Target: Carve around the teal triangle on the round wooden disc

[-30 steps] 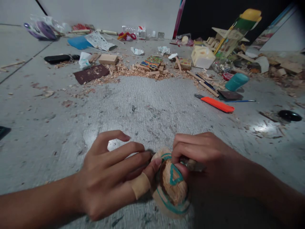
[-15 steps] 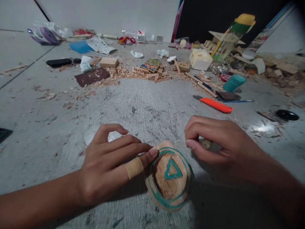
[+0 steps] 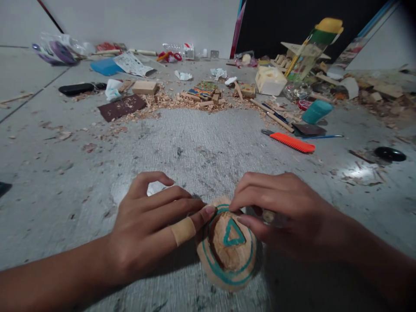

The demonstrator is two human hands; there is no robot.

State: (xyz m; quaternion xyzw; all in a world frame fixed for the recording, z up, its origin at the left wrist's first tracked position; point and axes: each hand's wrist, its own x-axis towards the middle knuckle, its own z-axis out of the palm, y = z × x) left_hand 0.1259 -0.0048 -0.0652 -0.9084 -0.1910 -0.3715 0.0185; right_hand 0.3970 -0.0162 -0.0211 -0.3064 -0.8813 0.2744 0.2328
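Note:
A round wooden disc (image 3: 227, 253) with teal rings and a teal triangle drawn on its carved face lies on the grey mat (image 3: 201, 143) in front of me. My left hand (image 3: 152, 223), a tan plaster on its thumb, presses fingertips against the disc's left rim, fingers stretched out. My right hand (image 3: 279, 212) is curled over the disc's upper right edge, pinched round a small tool whose blade is hidden under the fingers.
An orange-handled saw (image 3: 290, 141) lies to the right, with a teal cup (image 3: 316, 112) and a dark sandpaper piece (image 3: 308, 129) behind it. Wood shavings and blocks (image 3: 195, 99) spread across the far mat edge. A brown sandpaper sheet (image 3: 121, 107) lies at far left.
My right hand, lifted off to the right half a second ago, has come back onto the disc's upper edge. The disc has tilted slightly. My left hand has stayed on the rim.

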